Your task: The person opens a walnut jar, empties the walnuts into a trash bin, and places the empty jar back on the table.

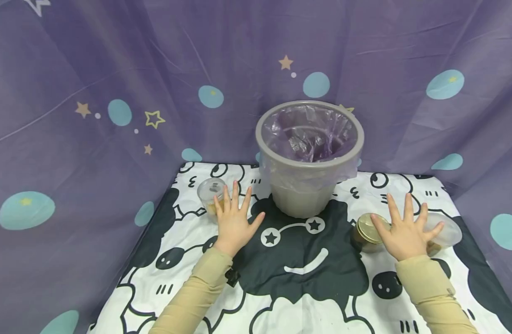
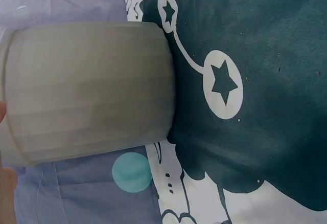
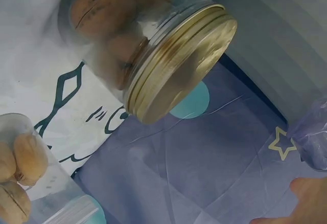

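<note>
My left hand point(image 1: 234, 229) is spread flat with straight fingers, above the cloth. Beside its fingertips stands a small clear plastic container point(image 1: 210, 188) with something yellowish low inside, partly hidden. My right hand point(image 1: 407, 236) is also spread, fingers apart and holding nothing. It overlaps a clear jar with a gold lid point(image 1: 369, 227) and, on its other side, a clear tub with a pale translucent top point(image 1: 445, 230). In the right wrist view, brown walnuts show inside the gold-lidded jar point(image 3: 110, 35) and the clear tub point(image 3: 25, 168). Whether either hand touches these containers, I cannot tell.
A grey waste bin point(image 1: 302, 195) lined with a purple translucent bag point(image 1: 277, 120) stands at the back middle. The table's black-and-white cartoon cloth point(image 1: 306, 283) lies beneath everything. A purple curtain point(image 1: 239, 46) with stars and blue spots hangs behind and at the sides.
</note>
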The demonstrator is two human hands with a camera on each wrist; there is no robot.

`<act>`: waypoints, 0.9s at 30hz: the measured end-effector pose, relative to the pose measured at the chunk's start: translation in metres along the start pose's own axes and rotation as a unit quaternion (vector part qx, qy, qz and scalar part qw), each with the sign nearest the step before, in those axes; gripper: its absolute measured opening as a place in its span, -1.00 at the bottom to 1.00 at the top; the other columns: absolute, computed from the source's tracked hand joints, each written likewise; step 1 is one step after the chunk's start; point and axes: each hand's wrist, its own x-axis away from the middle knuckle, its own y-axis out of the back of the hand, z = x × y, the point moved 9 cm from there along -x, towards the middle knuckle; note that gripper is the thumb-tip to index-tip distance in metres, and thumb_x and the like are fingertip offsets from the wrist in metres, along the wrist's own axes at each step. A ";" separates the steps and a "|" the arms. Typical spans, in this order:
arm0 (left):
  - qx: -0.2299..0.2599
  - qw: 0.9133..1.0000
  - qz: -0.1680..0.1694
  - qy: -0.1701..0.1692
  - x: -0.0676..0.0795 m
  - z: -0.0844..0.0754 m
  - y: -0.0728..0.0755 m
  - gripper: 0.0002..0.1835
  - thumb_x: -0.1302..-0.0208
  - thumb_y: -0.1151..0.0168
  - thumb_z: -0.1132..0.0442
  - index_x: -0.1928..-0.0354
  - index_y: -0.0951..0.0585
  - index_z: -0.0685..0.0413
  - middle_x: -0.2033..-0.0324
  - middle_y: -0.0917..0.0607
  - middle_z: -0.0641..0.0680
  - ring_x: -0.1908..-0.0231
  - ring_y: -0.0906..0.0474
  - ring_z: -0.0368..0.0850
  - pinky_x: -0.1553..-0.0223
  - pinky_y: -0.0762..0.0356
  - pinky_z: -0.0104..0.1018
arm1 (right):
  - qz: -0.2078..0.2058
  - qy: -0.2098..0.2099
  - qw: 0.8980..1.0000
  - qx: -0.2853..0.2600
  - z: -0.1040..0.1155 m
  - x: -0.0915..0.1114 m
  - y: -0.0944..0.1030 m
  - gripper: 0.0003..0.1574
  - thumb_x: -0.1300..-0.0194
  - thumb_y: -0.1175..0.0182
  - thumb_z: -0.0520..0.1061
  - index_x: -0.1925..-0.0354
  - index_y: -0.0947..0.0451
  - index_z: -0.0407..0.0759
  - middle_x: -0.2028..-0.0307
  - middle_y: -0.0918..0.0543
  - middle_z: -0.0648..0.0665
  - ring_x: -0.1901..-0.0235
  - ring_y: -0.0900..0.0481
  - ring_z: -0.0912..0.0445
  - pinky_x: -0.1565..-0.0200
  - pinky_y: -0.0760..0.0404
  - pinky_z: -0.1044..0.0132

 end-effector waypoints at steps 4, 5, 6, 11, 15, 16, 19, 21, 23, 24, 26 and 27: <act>-0.003 1.000 0.002 0.001 0.001 0.000 -0.001 -0.18 -0.24 0.01 -0.34 -0.46 -0.14 -0.15 -0.47 0.05 0.22 -0.43 0.16 0.34 -0.31 0.21 0.40 | 0.007 0.000 1.000 0.008 0.002 0.001 -0.002 -0.08 -0.36 0.23 0.40 -0.50 0.18 0.08 -0.46 0.31 -0.38 -0.38 0.51 -0.43 -0.05 0.63 -0.56; 0.000 1.000 0.003 0.002 0.001 0.001 -0.002 -0.18 -0.24 0.00 -0.33 -0.46 -0.14 -0.15 -0.47 0.05 0.22 -0.43 0.17 0.33 -0.31 0.23 0.39 | 0.008 0.001 1.000 0.011 0.003 0.001 -0.002 -0.08 -0.36 0.23 0.40 -0.50 0.19 0.09 -0.46 0.31 -0.38 -0.38 0.50 -0.43 -0.05 0.62 -0.56; 0.003 1.000 0.004 0.003 0.002 0.001 -0.002 -0.18 -0.23 0.00 -0.33 -0.46 -0.14 -0.15 -0.47 0.05 0.22 -0.44 0.19 0.32 -0.32 0.25 0.39 | 0.008 0.002 1.000 0.012 0.003 0.001 -0.003 -0.09 -0.36 0.22 0.40 -0.50 0.18 0.09 -0.46 0.30 -0.38 -0.38 0.50 -0.44 -0.05 0.62 -0.56; 0.003 1.000 0.011 0.005 0.004 0.002 -0.004 -0.17 -0.23 0.00 -0.33 -0.46 -0.14 -0.15 -0.47 0.05 0.21 -0.45 0.26 0.27 -0.32 0.27 0.39 | 0.008 0.007 1.000 0.012 0.006 0.001 -0.006 -0.09 -0.36 0.21 0.40 -0.50 0.18 0.11 -0.46 0.30 -0.38 -0.37 0.47 -0.46 -0.05 0.60 -0.57; 0.003 1.000 0.004 0.001 0.006 0.001 -0.004 -0.18 -0.22 -0.03 -0.33 -0.44 -0.18 -0.12 -0.47 0.04 0.22 -0.45 0.26 0.27 -0.31 0.24 0.40 | 0.009 0.008 1.000 0.014 0.006 0.002 -0.007 -0.08 -0.35 0.22 0.42 -0.50 0.18 0.13 -0.46 0.32 -0.37 -0.37 0.47 -0.47 -0.05 0.61 -0.57; 0.001 1.000 0.004 0.001 0.006 0.001 -0.004 -0.18 -0.22 -0.02 -0.33 -0.44 -0.18 -0.13 -0.47 0.04 0.21 -0.45 0.25 0.27 -0.31 0.23 0.40 | 0.008 0.009 1.000 0.015 0.006 0.002 -0.007 -0.09 -0.35 0.22 0.42 -0.50 0.17 0.12 -0.46 0.31 -0.37 -0.37 0.47 -0.47 -0.05 0.60 -0.57; -0.002 1.000 0.001 0.000 0.005 0.001 -0.003 -0.18 -0.22 -0.02 -0.33 -0.44 -0.19 -0.12 -0.47 0.06 0.21 -0.45 0.23 0.28 -0.31 0.23 0.40 | 0.006 0.014 1.000 0.013 0.008 0.001 -0.007 -0.09 -0.35 0.21 0.40 -0.49 0.14 0.11 -0.46 0.27 -0.40 -0.37 0.46 -0.47 -0.05 0.61 -0.57; -0.005 1.000 0.000 0.000 0.004 0.001 -0.003 -0.18 -0.21 -0.02 -0.34 -0.44 -0.20 -0.12 -0.47 0.06 0.20 -0.45 0.22 0.29 -0.31 0.23 0.40 | 0.005 0.019 1.000 0.012 0.009 0.000 -0.006 -0.10 -0.36 0.20 0.40 -0.49 0.13 0.10 -0.45 0.25 -0.42 -0.37 0.45 -0.48 -0.05 0.61 -0.57; -0.003 1.000 -0.002 0.000 0.004 0.001 -0.002 -0.17 -0.20 -0.03 -0.34 -0.43 -0.21 -0.11 -0.47 0.04 0.21 -0.44 0.20 0.29 -0.31 0.23 0.40 | 0.006 0.022 1.000 0.008 0.010 0.000 -0.007 -0.10 -0.36 0.19 0.39 -0.49 0.12 0.09 -0.45 0.24 -0.42 -0.37 0.46 -0.48 -0.04 0.62 -0.57; -0.003 1.000 -0.002 0.000 0.003 0.001 -0.002 -0.17 -0.20 -0.04 -0.34 -0.43 -0.21 -0.12 -0.47 0.04 0.21 -0.44 0.18 0.30 -0.31 0.23 0.40 | 0.007 0.023 1.000 0.006 0.010 0.000 -0.007 -0.11 -0.36 0.19 0.39 -0.49 0.11 0.08 -0.45 0.25 -0.43 -0.37 0.46 -0.49 -0.04 0.62 -0.57; 0.000 1.000 -0.001 0.001 0.003 0.001 -0.002 -0.17 -0.19 -0.05 -0.34 -0.43 -0.22 -0.12 -0.47 0.03 0.20 -0.44 0.18 0.30 -0.31 0.24 0.40 | 0.006 0.024 1.000 0.003 0.011 0.000 -0.007 -0.11 -0.36 0.19 0.38 -0.49 0.12 0.09 -0.45 0.25 -0.42 -0.37 0.47 -0.48 -0.04 0.62 -0.57; 0.002 1.000 -0.003 0.000 0.003 0.001 -0.002 -0.17 -0.19 -0.05 -0.34 -0.43 -0.22 -0.11 -0.47 0.03 0.20 -0.44 0.16 0.31 -0.31 0.25 0.40 | 0.006 0.024 1.000 0.001 0.011 0.000 -0.008 -0.11 -0.36 0.19 0.38 -0.49 0.12 0.08 -0.45 0.25 -0.42 -0.37 0.47 -0.48 -0.04 0.62 -0.57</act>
